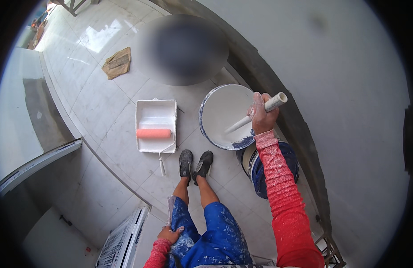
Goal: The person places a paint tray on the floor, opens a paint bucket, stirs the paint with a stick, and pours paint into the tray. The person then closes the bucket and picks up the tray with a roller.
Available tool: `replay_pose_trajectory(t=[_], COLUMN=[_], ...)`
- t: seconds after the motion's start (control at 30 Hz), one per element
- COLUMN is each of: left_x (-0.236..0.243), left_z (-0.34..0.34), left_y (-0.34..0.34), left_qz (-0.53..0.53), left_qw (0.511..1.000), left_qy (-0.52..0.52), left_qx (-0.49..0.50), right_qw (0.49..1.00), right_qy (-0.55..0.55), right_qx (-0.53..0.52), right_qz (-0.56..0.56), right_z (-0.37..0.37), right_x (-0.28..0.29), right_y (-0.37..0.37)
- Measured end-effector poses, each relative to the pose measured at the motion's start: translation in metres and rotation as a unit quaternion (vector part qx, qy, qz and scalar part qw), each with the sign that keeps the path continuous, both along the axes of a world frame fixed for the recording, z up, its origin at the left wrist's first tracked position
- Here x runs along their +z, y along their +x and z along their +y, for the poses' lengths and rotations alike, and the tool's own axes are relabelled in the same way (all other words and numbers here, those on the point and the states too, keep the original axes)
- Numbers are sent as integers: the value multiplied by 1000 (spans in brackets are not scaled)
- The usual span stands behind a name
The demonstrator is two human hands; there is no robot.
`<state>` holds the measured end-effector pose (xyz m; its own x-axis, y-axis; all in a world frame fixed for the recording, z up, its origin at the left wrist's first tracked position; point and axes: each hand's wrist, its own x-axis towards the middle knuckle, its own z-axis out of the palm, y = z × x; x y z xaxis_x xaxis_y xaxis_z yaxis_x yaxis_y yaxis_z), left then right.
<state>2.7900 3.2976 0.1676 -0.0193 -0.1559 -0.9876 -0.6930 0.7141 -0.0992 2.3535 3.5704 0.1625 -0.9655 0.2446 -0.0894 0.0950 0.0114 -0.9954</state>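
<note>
Head view. The right hand [264,115] is closed around a white pipe [236,126], gripping it near its upper end; the pipe is tilted, and its lower end enters the white paint [222,107] inside a large round bucket [242,143]. The bucket stands on the tiled floor [121,114], ahead and slightly to the right of the person's shoes [186,163]; its rim carries dark blue and white smears.

The left hand [170,233] is low, against the paint-spattered blue shorts [222,234]. A pale, narrow item [170,207] rises beside it; whether the fingers grip this item cannot be determined.

Left of the bucket, and apart from it, a white paint tray [156,109] lies on the floor. A salmon-coloured roller [153,134] lies across the tray, its white handle [161,166] projecting past the near edge. Near the bucket, a blue container [259,176] is partly hidden by the right forearm in its red sleeve [289,205]. A brown, flat piece [117,64] lies beyond the tray; its material is unclear. The area beyond the bucket is blurred.
</note>
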Motion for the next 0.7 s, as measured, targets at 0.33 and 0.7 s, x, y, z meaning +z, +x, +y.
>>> replay_pose_trajectory(t=[0.33,0.7], left_x=[2,1], left_z=[0,-1], left_y=[-2,-4], left_qz=[-20,-6], left_qw=[1000,1000], left_qy=[0,12], left_qx=[4,16], right_qw=[998,998], right_qy=[-14,-6], right_qx=[-45,-29], right_qz=[34,59], right_z=[-4,0], right_x=[0,6], right_y=[5,6])
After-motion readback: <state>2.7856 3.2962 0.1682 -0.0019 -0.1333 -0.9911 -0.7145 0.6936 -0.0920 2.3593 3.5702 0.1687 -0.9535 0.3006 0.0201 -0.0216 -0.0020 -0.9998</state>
